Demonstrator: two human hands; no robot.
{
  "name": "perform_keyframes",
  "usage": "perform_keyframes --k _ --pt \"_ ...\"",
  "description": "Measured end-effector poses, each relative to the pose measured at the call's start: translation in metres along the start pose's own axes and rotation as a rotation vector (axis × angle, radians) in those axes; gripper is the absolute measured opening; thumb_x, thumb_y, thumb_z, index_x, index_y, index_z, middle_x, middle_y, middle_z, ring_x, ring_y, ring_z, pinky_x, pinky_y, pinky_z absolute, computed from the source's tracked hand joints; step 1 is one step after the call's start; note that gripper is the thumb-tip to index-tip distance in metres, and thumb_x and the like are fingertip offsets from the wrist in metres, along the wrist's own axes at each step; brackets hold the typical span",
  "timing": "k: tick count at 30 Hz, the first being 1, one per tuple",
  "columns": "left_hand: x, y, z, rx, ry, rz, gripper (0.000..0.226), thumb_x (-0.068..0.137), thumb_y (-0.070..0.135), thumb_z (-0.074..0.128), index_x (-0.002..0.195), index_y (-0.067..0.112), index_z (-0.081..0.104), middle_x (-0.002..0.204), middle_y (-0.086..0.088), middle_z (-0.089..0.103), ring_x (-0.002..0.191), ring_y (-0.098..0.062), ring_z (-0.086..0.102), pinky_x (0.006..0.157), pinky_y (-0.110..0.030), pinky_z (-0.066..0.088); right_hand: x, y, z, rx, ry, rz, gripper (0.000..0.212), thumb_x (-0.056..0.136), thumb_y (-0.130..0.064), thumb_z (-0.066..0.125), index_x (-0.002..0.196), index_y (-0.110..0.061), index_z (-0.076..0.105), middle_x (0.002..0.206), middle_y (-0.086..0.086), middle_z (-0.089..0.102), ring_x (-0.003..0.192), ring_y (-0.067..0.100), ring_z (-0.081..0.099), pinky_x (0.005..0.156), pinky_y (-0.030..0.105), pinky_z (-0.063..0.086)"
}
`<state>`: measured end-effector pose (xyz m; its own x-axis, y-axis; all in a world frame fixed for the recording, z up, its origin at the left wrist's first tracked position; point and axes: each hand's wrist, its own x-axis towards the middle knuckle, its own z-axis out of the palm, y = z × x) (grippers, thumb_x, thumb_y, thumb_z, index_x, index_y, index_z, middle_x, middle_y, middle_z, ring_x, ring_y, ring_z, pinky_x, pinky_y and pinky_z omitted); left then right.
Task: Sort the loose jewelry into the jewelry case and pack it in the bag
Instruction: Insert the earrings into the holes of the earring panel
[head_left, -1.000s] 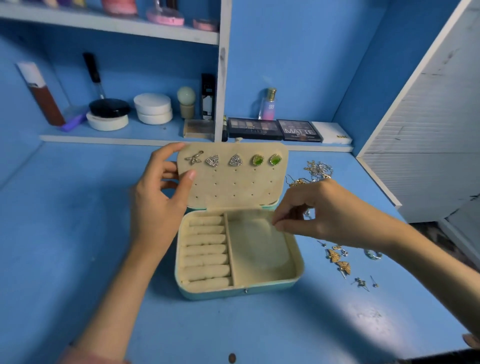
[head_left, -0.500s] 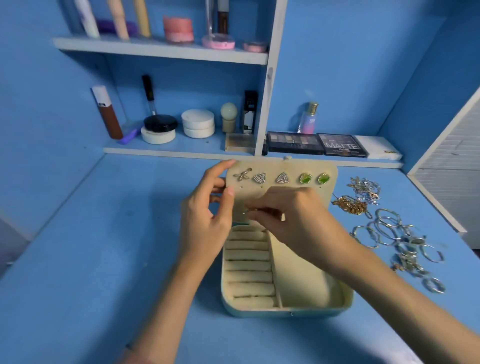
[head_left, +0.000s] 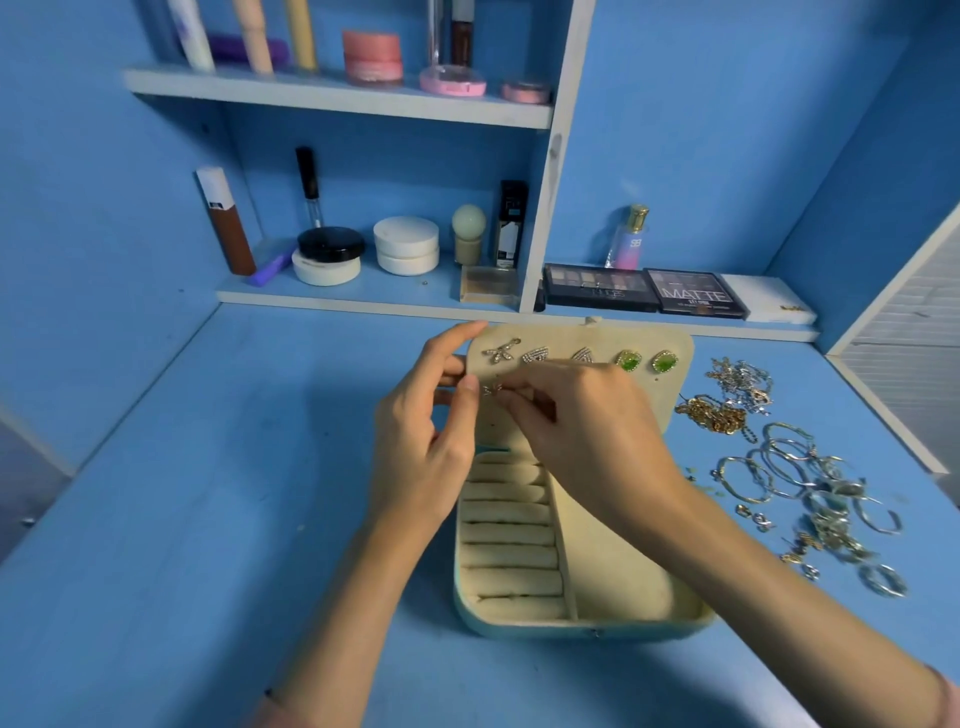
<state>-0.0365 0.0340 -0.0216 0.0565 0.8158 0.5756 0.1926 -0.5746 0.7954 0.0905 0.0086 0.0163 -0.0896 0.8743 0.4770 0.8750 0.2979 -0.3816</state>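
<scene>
head view: right hand (head_left: 597, 431) pinches an earring (head_left: 491, 389), left hand (head_left: 421, 441) grips the lid (head_left: 670, 384).

One wide-angle camera, worn on the person's head, looks forward and down over the blue desk (head_left: 156, 519) toward the shelves (head_left: 337, 96) on the back wall. It sits close above the left hand (head_left: 421, 447), the right hand (head_left: 587, 431) and the open jewelry case (head_left: 613, 582), mid-frame. The frame's edges seem bent, likely by the lens.
</scene>
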Motion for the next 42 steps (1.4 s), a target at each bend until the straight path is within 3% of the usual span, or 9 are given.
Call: perform_keyframes --k 6,10,15,27,30,32,35,39,42 --pt "0.0 0.0 0.0 0.0 -0.004 0.023 0.038 0.09 0.005 0.049 0.119 0.029 0.054 0.091 0.019 0.063 0.082 0.004 0.059 0.074 -0.004 0.04 -0.002 -0.003 0.0 -0.003 0.058 0.059 0.011 0.086 -0.023 0.063 0.089 -0.02 0.073 0.07 0.0 0.066 0.067 0.029 0.058 0.056 0.032 0.04" --pt "0.001 0.0 0.0 -0.02 -0.009 0.042 0.039 0.087 0.005 0.051 0.12 0.025 0.054 0.09 0.018 0.063 0.083 0.0 0.061 0.075 -0.007 0.043 -0.001 -0.005 0.003 -0.043 0.163 0.02 0.011 0.08 -0.025 0.064 0.081 -0.02 0.073 0.054 -0.015 0.041 0.054 0.026 0.055 0.047 0.03 0.04" --pt "0.001 -0.001 0.001 -0.006 0.0 0.081 0.04 0.086 0.006 0.058 0.12 0.026 0.053 0.092 0.016 0.065 0.083 -0.005 0.063 0.073 -0.012 0.048 -0.002 -0.005 0.006 -0.116 0.279 -0.037 0.01 0.076 -0.025 0.065 0.076 -0.017 0.07 0.058 -0.004 0.056 0.043 0.024 0.054 0.036 0.031 0.041" --pt "0.003 -0.01 0.004 0.053 0.055 0.121 0.04 0.085 0.006 0.066 0.119 0.024 0.053 0.089 0.022 0.061 0.078 -0.004 0.062 0.073 -0.011 0.049 -0.011 0.003 0.007 -0.138 0.272 -0.106 0.012 0.078 -0.017 0.063 0.085 -0.019 0.073 0.057 -0.004 0.052 0.042 0.026 0.052 0.033 0.033 0.041" --pt "0.003 -0.011 0.004 0.047 0.058 0.104 0.04 0.084 0.011 0.067 0.119 0.026 0.053 0.088 0.02 0.062 0.077 -0.005 0.062 0.074 -0.014 0.051 -0.014 0.004 0.005 -0.073 0.226 -0.07 0.015 0.078 -0.02 0.062 0.088 -0.021 0.072 0.055 -0.018 0.038 0.044 0.022 0.052 0.039 0.034 0.045" --pt "0.003 -0.012 0.005 0.038 0.063 0.08 0.038 0.083 0.015 0.068 0.117 0.026 0.054 0.087 0.017 0.063 0.077 -0.006 0.063 0.074 -0.016 0.052 -0.016 0.009 -0.004 0.042 0.161 -0.049 0.015 0.078 -0.02 0.061 0.09 -0.021 0.071 0.054 -0.022 0.032 0.047 0.007 0.045 0.05 0.029 0.045" --pt "0.002 -0.014 0.005 0.044 0.068 0.066 0.035 0.083 0.018 0.068 0.113 0.031 0.057 0.087 0.011 0.065 0.077 -0.009 0.065 0.074 -0.02 0.054 -0.019 0.022 -0.03 0.239 -0.02 -0.05 0.015 0.08 -0.015 0.06 0.089 -0.021 0.071 0.06 -0.013 0.046 0.055 0.003 0.044 0.058 0.011 0.034" --pt "0.002 -0.015 0.005 0.041 0.074 0.052 0.036 0.083 0.017 0.067 0.112 0.035 0.055 0.088 0.009 0.066 0.077 -0.009 0.064 0.075 -0.025 0.054 -0.019 0.049 -0.071 0.427 -0.285 0.077 0.011 0.084 -0.015 0.064 0.088 -0.021 0.072 0.066 -0.017 0.058 0.059 0.011 0.046 0.055 0.016 0.037" --pt "0.002 -0.015 0.004 0.029 0.066 0.035 0.035 0.083 0.018 0.066 0.111 0.037 0.055 0.089 0.011 0.066 0.077 -0.007 0.063 0.076 -0.022 0.053 -0.019 0.072 -0.089 0.337 -0.38 0.105 0.014 0.086 -0.01 0.065 0.089 -0.021 0.072 0.074 -0.018 0.066 0.06 0.003 0.048 0.056 0.011 0.038"
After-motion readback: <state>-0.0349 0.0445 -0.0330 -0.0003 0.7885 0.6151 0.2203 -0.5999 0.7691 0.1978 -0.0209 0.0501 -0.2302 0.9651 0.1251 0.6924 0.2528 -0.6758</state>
